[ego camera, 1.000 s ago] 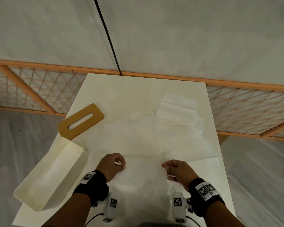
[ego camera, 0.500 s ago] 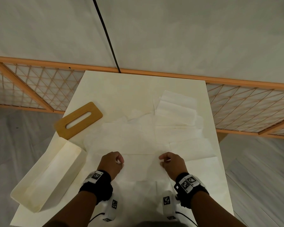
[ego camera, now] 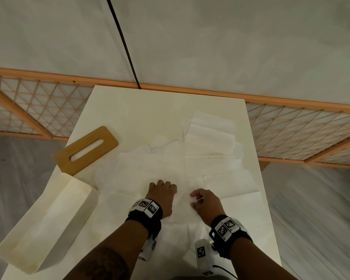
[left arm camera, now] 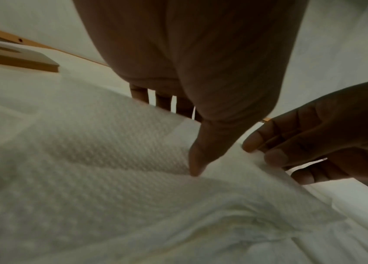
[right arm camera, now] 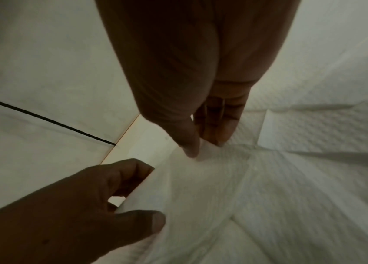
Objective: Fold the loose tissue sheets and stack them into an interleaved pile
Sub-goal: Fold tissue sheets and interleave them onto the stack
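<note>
The tissue sheet [ego camera: 182, 201] I am working lies on the table [ego camera: 150, 110] directly under my two hands, its raised edge running left to right between them, near side of the spread of loose tissue sheets [ego camera: 150, 164]. My left hand [ego camera: 162, 194] pinches that edge, thumb in front and fingers curled behind; my right hand [ego camera: 206, 203] pinches the same edge just beside it. The sheet is white, thin, dimple-embossed and limp, creased. Beyond it sits the folded pile [ego camera: 210, 134], to the far right; the wooden slotted lid [ego camera: 87, 150] and open box [ego camera: 42, 225] lie to its left.
</note>
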Motion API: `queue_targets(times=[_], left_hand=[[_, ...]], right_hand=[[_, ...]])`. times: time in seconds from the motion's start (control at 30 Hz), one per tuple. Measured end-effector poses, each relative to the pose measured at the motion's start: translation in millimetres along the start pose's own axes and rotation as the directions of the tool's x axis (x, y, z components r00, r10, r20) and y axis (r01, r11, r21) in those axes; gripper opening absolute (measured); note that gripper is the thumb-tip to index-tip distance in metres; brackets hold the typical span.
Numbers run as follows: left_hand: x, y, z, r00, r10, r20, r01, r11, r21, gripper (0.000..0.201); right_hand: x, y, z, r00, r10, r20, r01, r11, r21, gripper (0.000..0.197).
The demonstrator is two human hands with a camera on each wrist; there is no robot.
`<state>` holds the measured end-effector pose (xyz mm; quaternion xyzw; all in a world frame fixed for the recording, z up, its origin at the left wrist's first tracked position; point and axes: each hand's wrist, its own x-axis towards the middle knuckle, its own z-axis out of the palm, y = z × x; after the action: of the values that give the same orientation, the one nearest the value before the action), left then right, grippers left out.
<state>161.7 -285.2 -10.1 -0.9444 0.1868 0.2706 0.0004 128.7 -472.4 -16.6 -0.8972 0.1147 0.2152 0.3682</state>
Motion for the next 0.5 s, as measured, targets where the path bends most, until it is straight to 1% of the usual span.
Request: queue_targets(times=[0.07, 0.1, 0.13, 0.2, 0.27, 0.33, 0.37, 0.4, 0.43, 0.47, 0.5], left_hand=[[4.3, 1.8, -2.4, 0.998, 0.019, 0.053, -0.02, 1.0, 0.02, 0.052], [5.0, 0.9, -3.4, 0.997, 0.03, 0.068, -0.03, 1.0, -0.005, 0.051], [5.3, -0.9, -5.3, 0.996, 0.037, 0.083, -0.031, 0.997, -0.068, 0.048], [3.5, -9.6, -10.2, 0.993, 0.032, 0.113, 0.0, 0.963, -0.27, 0.037], [-0.9, -23.3, -16.8, 0.993, -0.006, 0.116, 0.056, 0.899, -0.433, 0.026], [-7.1, -37.9, -22.0, 0.994, -0.048, 0.102, 0.099, 0.8, -0.592, 0.026], [-12.3, -43.4, -24.2, 0.994, -0.067, 0.09, 0.111, 0.708, -0.698, 0.028], [-17.5, -46.1, -26.4, 0.993, -0.083, 0.086, 0.118, 0.565, -0.817, 0.03], [-23.8, -44.7, -29.4, 0.992, -0.093, 0.09, 0.119, 0.376, -0.919, 0.036], [-29.2, -40.4, -30.3, 0.989, -0.105, 0.104, 0.121, 0.169, -0.978, 0.044], [-33.5, -33.5, -28.1, 0.985, -0.108, 0.133, 0.134, -0.001, -0.991, 0.052]], right_hand=[[-3.1, 0.1, -2.3, 1.0, 0.012, -0.007, -0.012, 1.0, 0.013, 0.023], [-4.9, 0.0, -3.8, 1.0, 0.02, -0.022, -0.02, 0.999, 0.033, 0.022], [-7.0, -0.9, -6.0, 0.999, 0.035, -0.042, -0.032, 0.998, 0.06, 0.022], [-11.1, -2.0, -9.3, 0.993, 0.07, -0.096, -0.057, 0.99, 0.133, 0.024], [-14.8, -3.1, -11.6, 0.984, 0.13, -0.126, -0.101, 0.971, 0.217, 0.034], [-18.4, -8.0, -10.7, 0.974, 0.187, -0.128, -0.145, 0.949, 0.279, 0.05], [-21.9, -15.0, -10.6, 0.972, 0.205, -0.11, -0.161, 0.934, 0.319, 0.06], [-23.0, -22.3, -9.2, 0.974, 0.219, -0.064, -0.177, 0.9, 0.398, 0.069], [-24.5, -32.5, -8.0, 0.976, 0.217, 0.018, -0.196, 0.843, 0.501, 0.075], [-25.5, -43.5, -5.4, 0.973, 0.193, 0.129, -0.232, 0.757, 0.611, 0.076], [-27.0, -54.2, -2.8, 0.958, 0.146, 0.246, -0.28, 0.656, 0.701, 0.074]])
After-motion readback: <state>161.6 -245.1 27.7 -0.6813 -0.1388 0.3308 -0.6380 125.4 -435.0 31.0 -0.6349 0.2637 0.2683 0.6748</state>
